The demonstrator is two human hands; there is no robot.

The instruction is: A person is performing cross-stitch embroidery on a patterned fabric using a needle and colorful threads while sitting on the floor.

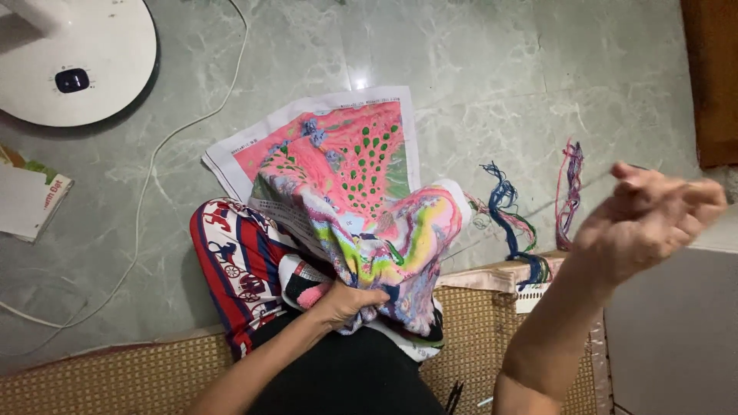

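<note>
At the far left, a round white fan base with a small dark button panel is standing on the pale green marble-patterned floor, and a thin white cord is trailing down from it across the tiles. Just below the base, a flat printed paper packet is lying at the frame's edge. Moving right, the person's knee in red, white and blue patterned trousers is rising from a woven tan straw mat. The left hand is resting against that knee, its fingers closing around a bunched fold of the large pink, green and multicoloured cross-stitch canvas, which is draping over the lap with its upper part spreading flat onto the floor. Further right, a bundle of dark blue and green embroidery threads is lying across the mat's edge, and a skein of pink and red threads is lying on the floor just beside it. At the far right, the right hand is lifting well apart from the canvas, blurred, its fingers pinching together; a faint line of thread appears to be stretching from it back toward the canvas, though what the fingertips are gripping is too blurred to tell.
</note>
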